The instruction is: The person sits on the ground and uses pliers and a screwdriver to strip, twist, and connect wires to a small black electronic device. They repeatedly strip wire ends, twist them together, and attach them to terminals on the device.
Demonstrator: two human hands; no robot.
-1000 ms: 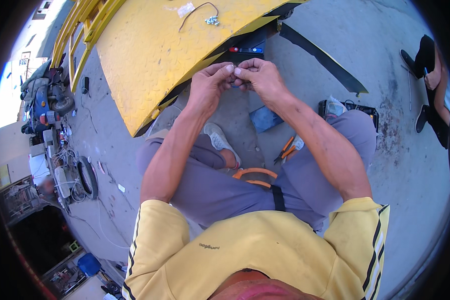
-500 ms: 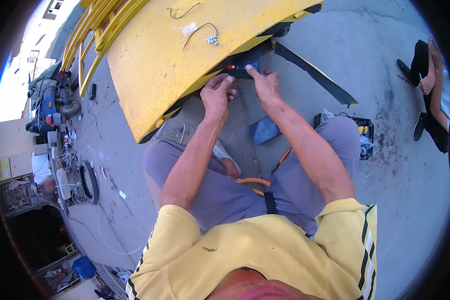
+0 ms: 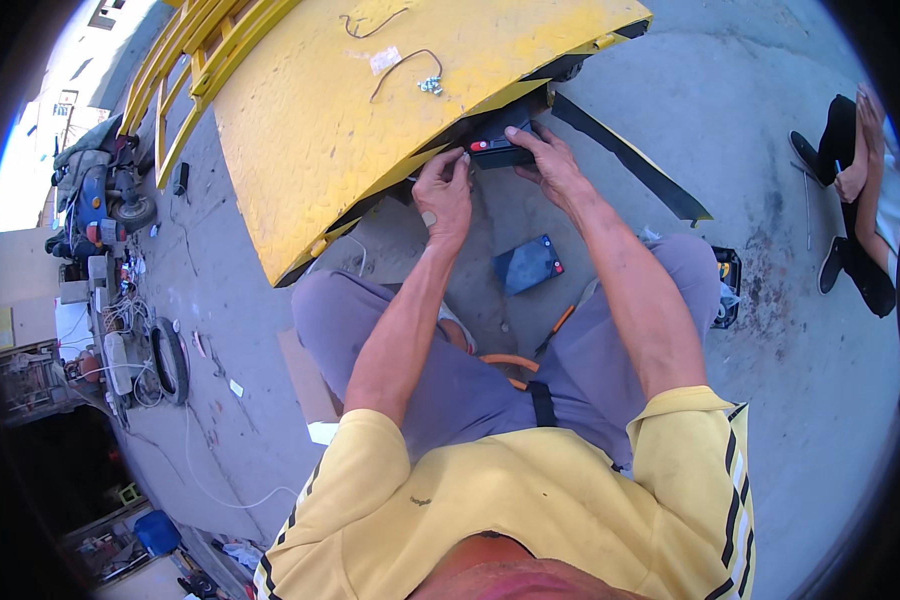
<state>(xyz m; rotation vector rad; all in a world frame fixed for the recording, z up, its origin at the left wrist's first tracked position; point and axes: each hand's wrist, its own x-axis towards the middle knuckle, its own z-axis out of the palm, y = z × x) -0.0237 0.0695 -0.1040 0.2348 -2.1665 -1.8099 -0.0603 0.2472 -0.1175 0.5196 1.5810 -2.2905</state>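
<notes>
A black box-shaped battery (image 3: 504,157) with a red terminal cover sits half under the front edge of the yellow metal platform (image 3: 340,120). My right hand (image 3: 553,168) grips its right end, thumb on top and fingers beneath. At the battery's red end is my left hand (image 3: 444,196), its thumb and fingertips pinched together; whatever lies between them is too small to make out. A second dark battery (image 3: 530,266) with red terminals rests on the ground between my knees, below both hands.
On the platform lie brown wires (image 3: 407,72), a clear plastic bag (image 3: 384,61) and small bolts (image 3: 430,87). A black-and-yellow strip (image 3: 630,150) juts out at right. An orange-handled tool (image 3: 562,320) lies by my leg, an open toolbox (image 3: 727,290) beyond. Another person (image 3: 860,190) sits far right.
The battery in my right hand has tilted, showing more of its side and red terminal. My left hand has turned and shifted closer to it. More of the ground battery shows now.
</notes>
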